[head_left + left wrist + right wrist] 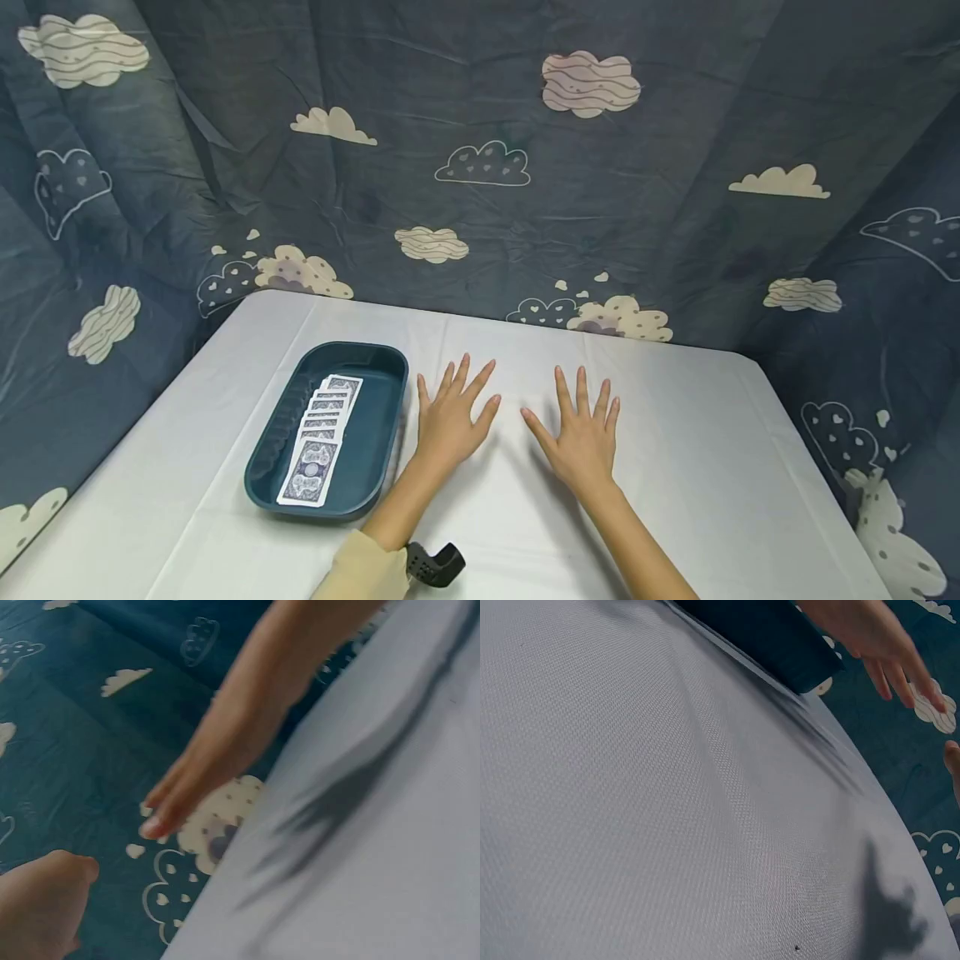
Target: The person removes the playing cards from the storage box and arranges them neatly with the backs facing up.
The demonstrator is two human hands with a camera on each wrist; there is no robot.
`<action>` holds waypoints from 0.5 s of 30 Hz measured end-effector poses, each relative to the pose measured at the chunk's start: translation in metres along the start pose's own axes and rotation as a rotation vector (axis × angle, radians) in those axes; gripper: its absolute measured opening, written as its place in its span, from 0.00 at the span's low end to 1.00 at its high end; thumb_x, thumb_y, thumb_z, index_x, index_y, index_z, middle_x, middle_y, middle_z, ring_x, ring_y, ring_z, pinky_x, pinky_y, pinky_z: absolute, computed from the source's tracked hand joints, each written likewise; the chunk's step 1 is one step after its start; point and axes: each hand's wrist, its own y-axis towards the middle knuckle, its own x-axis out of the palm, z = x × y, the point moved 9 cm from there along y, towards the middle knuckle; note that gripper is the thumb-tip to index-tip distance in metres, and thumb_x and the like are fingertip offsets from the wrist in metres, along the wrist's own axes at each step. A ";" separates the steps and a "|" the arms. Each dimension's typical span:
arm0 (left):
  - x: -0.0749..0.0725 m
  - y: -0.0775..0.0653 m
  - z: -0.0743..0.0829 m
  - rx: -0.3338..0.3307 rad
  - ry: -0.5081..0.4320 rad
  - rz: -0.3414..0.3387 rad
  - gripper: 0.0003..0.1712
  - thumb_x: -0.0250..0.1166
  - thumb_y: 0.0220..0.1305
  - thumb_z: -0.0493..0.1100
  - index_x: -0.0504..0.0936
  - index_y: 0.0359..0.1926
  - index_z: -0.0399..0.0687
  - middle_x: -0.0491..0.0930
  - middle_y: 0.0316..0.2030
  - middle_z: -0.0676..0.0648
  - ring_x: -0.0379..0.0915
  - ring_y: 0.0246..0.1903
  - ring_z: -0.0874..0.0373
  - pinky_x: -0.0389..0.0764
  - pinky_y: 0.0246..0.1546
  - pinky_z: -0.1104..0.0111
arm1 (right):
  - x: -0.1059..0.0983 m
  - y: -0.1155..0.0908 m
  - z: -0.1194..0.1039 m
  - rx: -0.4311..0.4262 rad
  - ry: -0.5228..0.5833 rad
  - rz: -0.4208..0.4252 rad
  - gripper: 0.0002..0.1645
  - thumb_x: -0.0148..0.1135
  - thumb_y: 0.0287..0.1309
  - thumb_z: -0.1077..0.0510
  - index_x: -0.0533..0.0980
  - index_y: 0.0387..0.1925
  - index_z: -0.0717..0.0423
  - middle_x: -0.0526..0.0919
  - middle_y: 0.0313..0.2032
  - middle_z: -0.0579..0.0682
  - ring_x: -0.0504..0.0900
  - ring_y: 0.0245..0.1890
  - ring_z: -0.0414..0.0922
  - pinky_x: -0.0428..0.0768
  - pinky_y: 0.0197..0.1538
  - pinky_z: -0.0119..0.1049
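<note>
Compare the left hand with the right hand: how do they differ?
The left hand is close beside the tray; the right hand is farther from it. In the head view, the left forearm leads into a pale sleeve with a black device beside it, while the right forearm shows bare. Both hands are spread and hold nothing.

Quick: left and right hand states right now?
Left hand: open, fingers spread, holding nothing, just right of the dark teal, round-cornered oblong tray.
Right hand: open, fingers spread, holding nothing.
</note>
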 end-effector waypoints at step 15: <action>-0.091 -0.011 -0.054 -0.180 -0.483 0.392 0.17 0.66 0.56 0.48 0.82 0.48 0.54 0.84 0.40 0.51 0.81 0.37 0.55 0.76 0.38 0.56 | -0.005 0.003 -0.006 -0.040 -0.010 0.011 0.47 0.46 0.54 0.25 0.52 0.70 0.39 0.49 0.70 0.58 0.35 0.70 0.62 0.33 0.66 0.59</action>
